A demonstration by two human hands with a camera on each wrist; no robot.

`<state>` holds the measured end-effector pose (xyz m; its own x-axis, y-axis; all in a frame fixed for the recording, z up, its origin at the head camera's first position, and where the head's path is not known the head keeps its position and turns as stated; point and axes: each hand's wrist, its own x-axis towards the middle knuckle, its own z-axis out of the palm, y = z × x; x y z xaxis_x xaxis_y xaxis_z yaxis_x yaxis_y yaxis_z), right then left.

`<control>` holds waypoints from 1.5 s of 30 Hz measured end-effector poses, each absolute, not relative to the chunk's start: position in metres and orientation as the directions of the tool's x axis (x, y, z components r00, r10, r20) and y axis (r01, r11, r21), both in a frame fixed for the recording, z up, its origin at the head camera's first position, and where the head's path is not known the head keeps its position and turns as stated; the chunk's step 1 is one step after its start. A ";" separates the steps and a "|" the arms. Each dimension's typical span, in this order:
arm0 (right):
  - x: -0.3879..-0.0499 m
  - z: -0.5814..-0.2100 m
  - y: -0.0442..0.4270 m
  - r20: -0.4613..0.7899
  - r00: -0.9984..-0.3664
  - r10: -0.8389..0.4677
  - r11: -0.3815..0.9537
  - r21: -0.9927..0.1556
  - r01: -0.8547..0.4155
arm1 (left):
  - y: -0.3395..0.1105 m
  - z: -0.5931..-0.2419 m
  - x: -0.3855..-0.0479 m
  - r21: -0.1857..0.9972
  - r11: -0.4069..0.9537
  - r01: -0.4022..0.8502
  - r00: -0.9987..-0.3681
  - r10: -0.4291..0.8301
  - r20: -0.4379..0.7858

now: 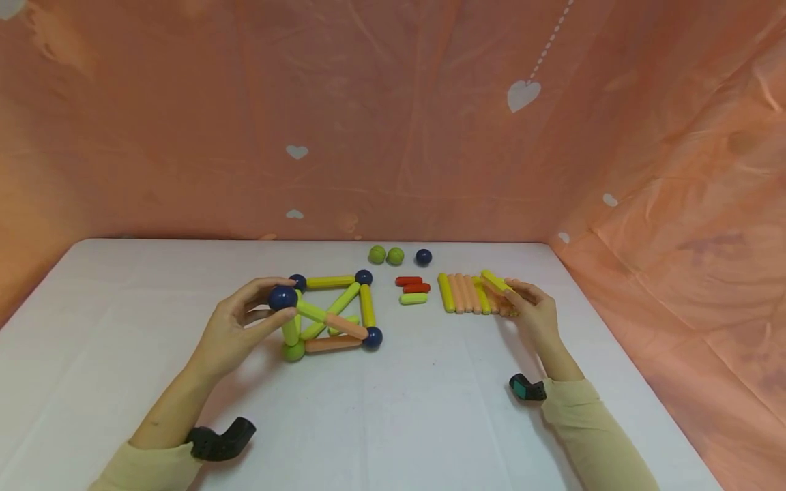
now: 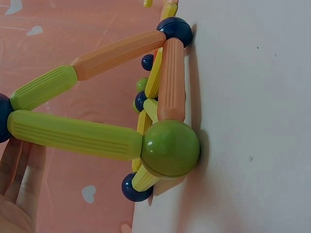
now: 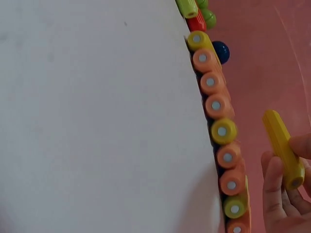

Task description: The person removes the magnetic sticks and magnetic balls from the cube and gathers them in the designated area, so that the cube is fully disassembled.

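My left hand (image 1: 236, 327) pinches a dark blue ball (image 1: 282, 298) at the raised corner of a frame built from rods and balls. From that ball a green rod (image 2: 73, 133) runs down to a green ball (image 2: 171, 148) on the table. A short green rod joined to an orange rod (image 1: 346, 326) slopes from it to another blue ball (image 1: 372, 338). My right hand (image 1: 535, 314) holds a yellow rod (image 3: 284, 148) between thumb and fingers, above a row of yellow and orange rods (image 1: 464, 293).
Two red rods (image 1: 413, 284) and a short green rod (image 1: 413, 299) lie between the frame and the row. Behind them are two green balls (image 1: 386, 256) and a blue ball (image 1: 424, 257). A patterned orange cloth (image 1: 393, 123) hangs past the white table's (image 1: 393, 423) far edge.
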<state>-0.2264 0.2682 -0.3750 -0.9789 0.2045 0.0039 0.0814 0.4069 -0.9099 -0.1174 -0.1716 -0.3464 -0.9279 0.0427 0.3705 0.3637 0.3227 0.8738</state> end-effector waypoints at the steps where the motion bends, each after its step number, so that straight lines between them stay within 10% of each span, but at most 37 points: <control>1: -0.227 -0.375 0.270 0.007 -0.976 0.218 0.409 -0.908 0.085 | -0.172 -0.346 -0.117 0.875 0.322 0.362 -0.929 0.042 0.369; 33: -0.241 -0.386 0.305 -0.208 -0.815 0.540 0.046 -0.960 0.276 | -0.173 -0.353 -0.120 0.876 0.334 0.348 -0.934 0.036 0.357; 45: -0.242 -0.388 0.307 -0.275 -0.811 0.517 0.146 -0.905 0.400 | -0.172 -0.351 -0.119 0.872 0.330 0.362 -0.928 0.038 0.370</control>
